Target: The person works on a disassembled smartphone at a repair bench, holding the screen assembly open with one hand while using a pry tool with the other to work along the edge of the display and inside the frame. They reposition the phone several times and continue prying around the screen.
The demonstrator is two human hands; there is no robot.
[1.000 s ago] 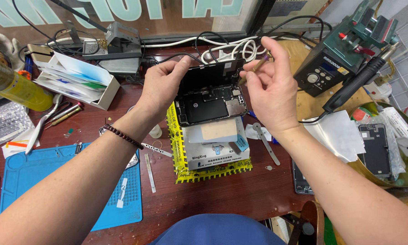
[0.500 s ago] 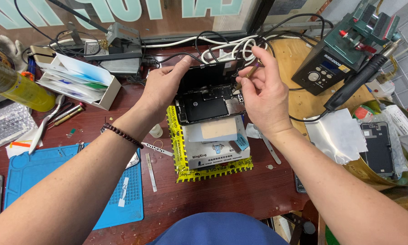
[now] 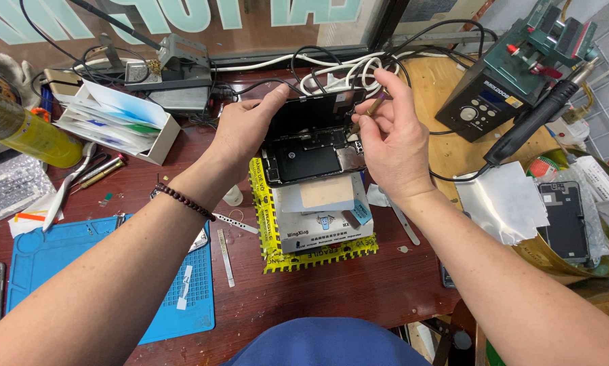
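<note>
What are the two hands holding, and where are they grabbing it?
The left hand grips the opened phone at its upper left edge, by the raised screen. The right hand pinches a thin brown-handled tool near its middle, tip toward the phone.

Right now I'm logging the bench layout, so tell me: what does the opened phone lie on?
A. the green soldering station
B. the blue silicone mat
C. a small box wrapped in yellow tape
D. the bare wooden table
C: the opened phone lies on top of the small box wrapped in yellow tape, while the blue silicone mat lies off to the left with no phone on it.
</note>
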